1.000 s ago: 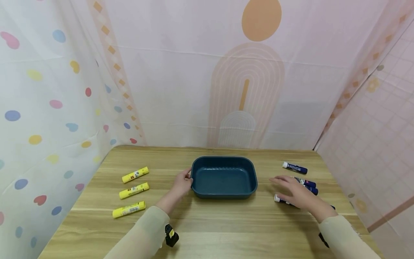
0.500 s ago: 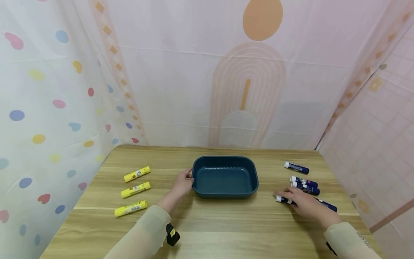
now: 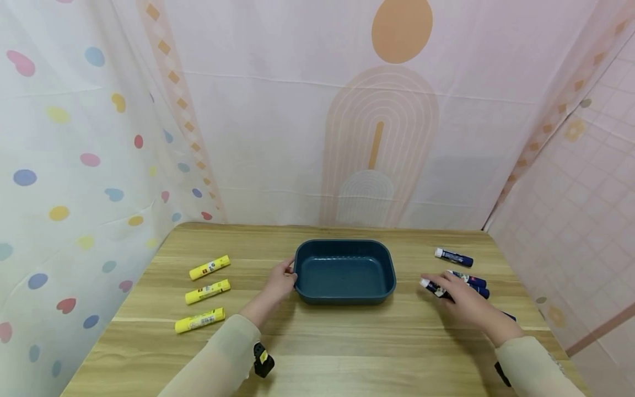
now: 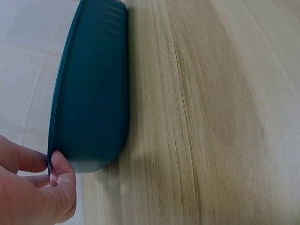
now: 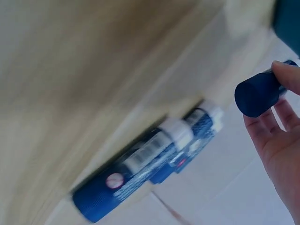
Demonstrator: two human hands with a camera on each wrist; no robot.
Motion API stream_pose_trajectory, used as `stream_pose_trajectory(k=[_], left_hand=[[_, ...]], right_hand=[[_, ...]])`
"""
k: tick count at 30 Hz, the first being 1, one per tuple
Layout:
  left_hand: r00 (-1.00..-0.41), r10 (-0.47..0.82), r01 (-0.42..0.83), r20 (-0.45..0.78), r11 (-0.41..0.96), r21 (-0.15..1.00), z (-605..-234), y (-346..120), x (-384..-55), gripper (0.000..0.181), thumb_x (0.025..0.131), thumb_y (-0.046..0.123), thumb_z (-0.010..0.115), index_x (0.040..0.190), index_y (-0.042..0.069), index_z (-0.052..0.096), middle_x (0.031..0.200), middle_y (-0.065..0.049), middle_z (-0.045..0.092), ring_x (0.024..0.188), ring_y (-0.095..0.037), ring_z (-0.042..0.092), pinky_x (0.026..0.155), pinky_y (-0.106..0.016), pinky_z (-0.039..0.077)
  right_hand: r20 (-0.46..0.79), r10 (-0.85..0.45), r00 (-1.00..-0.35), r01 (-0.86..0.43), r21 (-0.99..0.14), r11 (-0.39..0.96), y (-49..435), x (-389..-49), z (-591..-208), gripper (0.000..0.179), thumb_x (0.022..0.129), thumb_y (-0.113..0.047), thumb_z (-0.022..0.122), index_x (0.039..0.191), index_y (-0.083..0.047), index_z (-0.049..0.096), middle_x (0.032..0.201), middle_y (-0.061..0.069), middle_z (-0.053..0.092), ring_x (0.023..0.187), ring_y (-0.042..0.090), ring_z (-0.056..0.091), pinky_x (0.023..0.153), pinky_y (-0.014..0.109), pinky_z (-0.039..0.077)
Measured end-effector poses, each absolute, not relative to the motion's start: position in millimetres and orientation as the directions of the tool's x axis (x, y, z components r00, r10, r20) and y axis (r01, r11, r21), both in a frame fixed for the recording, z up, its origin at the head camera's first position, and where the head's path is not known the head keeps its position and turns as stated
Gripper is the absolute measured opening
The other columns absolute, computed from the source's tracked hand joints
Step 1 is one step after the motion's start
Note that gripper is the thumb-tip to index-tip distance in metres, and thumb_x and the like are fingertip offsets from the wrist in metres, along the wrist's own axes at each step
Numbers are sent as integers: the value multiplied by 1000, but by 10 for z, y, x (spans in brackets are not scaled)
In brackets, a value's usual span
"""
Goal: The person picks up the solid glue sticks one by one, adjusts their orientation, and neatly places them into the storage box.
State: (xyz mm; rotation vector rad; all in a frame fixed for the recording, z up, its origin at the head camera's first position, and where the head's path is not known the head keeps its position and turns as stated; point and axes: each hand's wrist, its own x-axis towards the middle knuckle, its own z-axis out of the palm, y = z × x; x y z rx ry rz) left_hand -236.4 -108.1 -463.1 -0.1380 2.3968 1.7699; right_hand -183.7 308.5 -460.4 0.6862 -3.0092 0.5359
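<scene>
Fingers (image 4: 64, 180) of both hands grasp objects.
Left hand (image 3: 278, 284) pinches tray (image 3: 344, 301) rim; right hand (image 3: 465, 300) holds blue tube (image 5: 258, 95) right of tray, near other blue tubes (image 5: 133, 169). Yellow tubes (image 3: 207, 291) lie left of tray.

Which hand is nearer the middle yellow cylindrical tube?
Left: the left hand pinches the teal rectangular tray, right of the yellow tube; the right hand is farther right, past the tray, holding a navy cylindrical tube.

Wears pale cream sleeves (image 3: 215, 358), boxy black left-wrist camera (image 3: 263, 366) with yellow patch (image 3: 263, 357), black right-wrist camera (image 3: 502, 375) mostly hidden.
</scene>
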Motion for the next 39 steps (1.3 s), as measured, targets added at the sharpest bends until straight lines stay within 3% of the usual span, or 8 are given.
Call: stream_pose_trajectory(k=[7, 11, 15, 18, 25, 34, 39], left_hand=[[-981, 25, -176, -191, 292, 940, -4651, -1086, -2382, 51, 94, -4, 42, 144, 4, 37, 95, -9, 38, 57, -13, 41, 45, -19, 31], [-980, 31, -180, -196, 283, 942, -4655, -1094, -2385, 51, 95, -3, 42, 145, 5, 37, 94, -7, 37, 56, -13, 42, 44, -19, 30], [-980, 38, -175, -194, 287, 942, -4641, -1099, -2380, 51, 94, -4, 42, 144, 4, 37, 96, -8, 38, 57, -14, 43, 44, -20, 30], [-979, 47, -178, -200, 287, 941, -4638, -1103, -2386, 51, 94, -5, 42, 144, 5, 37, 98, -9, 39, 58, -14, 43, 44, -20, 31], [-976, 60, -184, -210, 292, 939, -4641, -1127, -2392, 51, 95, -3, 41, 145, 5, 35, 98, -8, 38, 58, -14, 42, 44, -19, 32], [-981, 63, -155, -181, 296, 942, -4652, -1132, -2404, 51, 94, -5, 42, 144, 2, 37, 95, -9, 39, 63, -14, 43, 49, -21, 38], [-982, 52, -158, -182, 298, 941, -4668, -1136, -2428, 51, 93, -6, 43, 143, 1, 38, 95, -10, 40, 68, -14, 43, 55, -23, 42]], right_hand=[[105, -302, -947, -314, -487, 815, 2927, -1925, -4552, 66, 85, 0, 65, 144, -16, 39, 113, 12, 53, 85, 17, 51, 67, 31, 45], [100, -231, -968, -243, -615, 750, 2809, -2016, -4503, 65, 85, 0, 65, 143, -8, 38, 114, 21, 54, 85, 23, 56, 67, 32, 49], [-42, -118, -992, -38, -797, 602, 2644, -2093, -4376, 67, 89, -9, 63, 148, -9, 30, 128, 28, 46, 103, 34, 56, 74, 35, 52], [-178, -58, -982, 133, -882, 452, 2482, -2138, -4275, 69, 91, -15, 61, 150, -12, 24, 133, 26, 41, 111, 33, 52, 79, 35, 51], [-260, -95, -961, 225, -933, 281, 2036, -2259, -4181, 67, 92, -15, 60, 149, -10, 25, 121, 17, 42, 94, 17, 52, 79, 28, 49], [-281, -85, -956, 256, -939, 229, 1397, -2455, -4303, 63, 86, -7, 66, 143, -11, 38, 108, 13, 49, 76, 16, 53, 62, 24, 48], [-288, -102, -952, 254, -932, 258, 1087, -2523, -4410, 63, 84, -7, 68, 141, -11, 41, 107, 15, 53, 81, 18, 57, 63, 27, 51]])
